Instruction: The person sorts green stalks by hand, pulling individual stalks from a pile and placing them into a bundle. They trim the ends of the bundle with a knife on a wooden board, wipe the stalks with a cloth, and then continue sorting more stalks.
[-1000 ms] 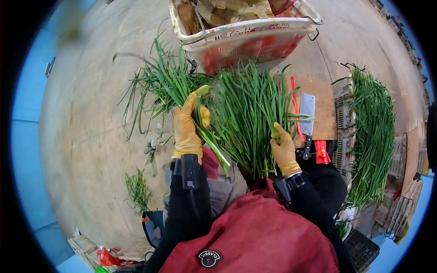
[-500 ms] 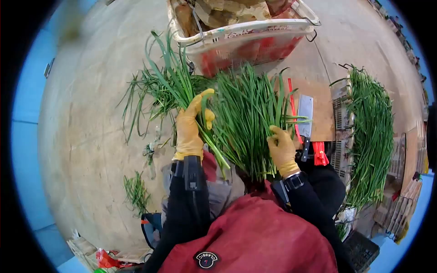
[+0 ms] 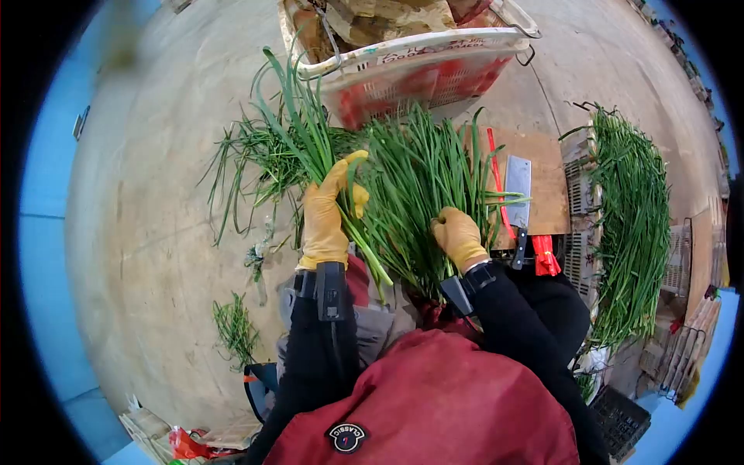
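My left hand (image 3: 329, 213), in a yellow glove, is closed round a small bunch of long green stalks (image 3: 298, 128), leaves pointing up and pale ends down. A large pile of green stalks (image 3: 411, 178) lies in front of my body, between my hands. At the pile's right side rests my right hand (image 3: 456, 235), also gloved, with its fingers pinched together on the stalks; how many they hold is hidden. A cleaver (image 3: 518, 186) lies on a wooden board (image 3: 549, 182) to the right, beside red strips (image 3: 545, 256).
Ahead stands a white and red basket (image 3: 418, 74). Loose greens (image 3: 271, 155) lie on the floor at the left, with a smaller clump (image 3: 235, 329) nearer. On the right, a crate (image 3: 580, 186) bears many greens (image 3: 632, 232). A black crate (image 3: 618, 422) sits lower right.
My right hand has moved left, from the pile's right edge further into the stalks, and its fingers have closed more. My left hand still holds its bunch, almost unmoved.
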Motion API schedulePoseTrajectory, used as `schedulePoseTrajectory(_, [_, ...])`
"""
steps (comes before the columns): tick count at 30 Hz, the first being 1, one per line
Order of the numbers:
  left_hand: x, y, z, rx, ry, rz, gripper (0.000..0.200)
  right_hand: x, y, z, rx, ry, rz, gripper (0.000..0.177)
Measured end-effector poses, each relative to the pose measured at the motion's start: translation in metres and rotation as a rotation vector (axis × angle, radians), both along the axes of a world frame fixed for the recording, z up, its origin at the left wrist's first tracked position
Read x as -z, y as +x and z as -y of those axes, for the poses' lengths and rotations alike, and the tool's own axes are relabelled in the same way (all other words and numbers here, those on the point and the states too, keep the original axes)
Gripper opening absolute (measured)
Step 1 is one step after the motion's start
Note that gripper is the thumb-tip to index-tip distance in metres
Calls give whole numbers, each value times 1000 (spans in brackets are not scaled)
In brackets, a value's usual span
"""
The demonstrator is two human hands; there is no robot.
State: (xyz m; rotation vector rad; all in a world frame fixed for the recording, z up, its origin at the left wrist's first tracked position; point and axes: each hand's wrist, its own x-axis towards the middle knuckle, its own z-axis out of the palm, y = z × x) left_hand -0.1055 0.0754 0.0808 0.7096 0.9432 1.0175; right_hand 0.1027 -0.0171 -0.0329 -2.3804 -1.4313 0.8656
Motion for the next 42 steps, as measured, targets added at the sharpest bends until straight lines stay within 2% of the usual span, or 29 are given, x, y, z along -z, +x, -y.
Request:
schedulePoseTrajectory(2, [2, -1, -1, 14, 1, -20, 34, 1, 5, 8, 99, 122, -109, 28])
schedulePoseTrajectory(5, [4, -2, -2, 37, -19, -51, 34, -15, 14, 18, 259, 195, -505, 23])
schedulePoseTrajectory(8, [3, 2, 0, 82, -29, -51, 35, -26, 14, 30, 445, 506, -801, 18])
schedulePoseTrajectory(11, [-4, 10, 6, 145, -37, -109, 37, -63, -2, 35, 453, 663, -893, 14])
schedulePoseTrajectory(12, [-10, 15, 10, 163, -36, -133, 38, -75, -13, 35, 383, 740, -894, 15])
schedulePoseTrajectory(13, [-13, 18, 13, 183, -34, -156, 39, -78, -15, 36, 238, 652, -708, 18])
schedulePoseTrajectory(14, [-10, 15, 14, 291, 2, -88, 46, -82, -22, 37, 169, 642, -684, 20])
schedulePoseTrajectory(17, [-11, 35, 26, 184, 0, -31, 45, -103, -46, 32, -93, 638, -567, 23])
schedulePoseTrajectory(18, [-15, 29, 22, 237, 6, -59, 38, -97, -51, 33, -140, 656, -552, 24])
schedulePoseTrajectory(21, [-15, 6, 9, 45, -24, 40, 31, -81, -48, 27, 58, 397, -978, 25])
schedulePoseTrajectory(22, [-17, -2, 5, -90, -106, 44, 30, -71, -47, 25, 181, 306, -1064, 24])
schedulePoseTrajectory(23, [-18, -11, 2, -176, -90, 117, 30, -49, -44, 24, 113, 338, -939, 24])
schedulePoseTrajectory(24, [-9, -26, -5, -123, -42, 282, 31, -24, -41, 22, 44, 368, -814, 23])
schedulePoseTrajectory(25, [-3, -38, -10, -71, 7, 445, 32, -21, -42, 18, -26, 397, -690, 23])
schedulePoseTrajectory(26, [4, -46, -14, -57, 60, 487, 32, -21, -40, 19, -76, 401, -579, 25])
schedulePoseTrajectory(29, [0, -49, -15, -128, 48, 315, 36, -6, -39, 11, -267, 368, -182, 34])
schedulePoseTrajectory(34, [-4, -47, -17, -194, 34, 224, 38, -4, -21, 9, -104, 286, -115, 54])
schedulePoseTrajectory(38, [-7, -44, -16, -201, 33, 182, 38, -14, -24, 9, -143, 183, 67, 66])
schedulePoseTrajectory(42, [-6, -46, -15, -188, 43, 163, 39, -10, -17, -2, -22, 55, 12, 67])
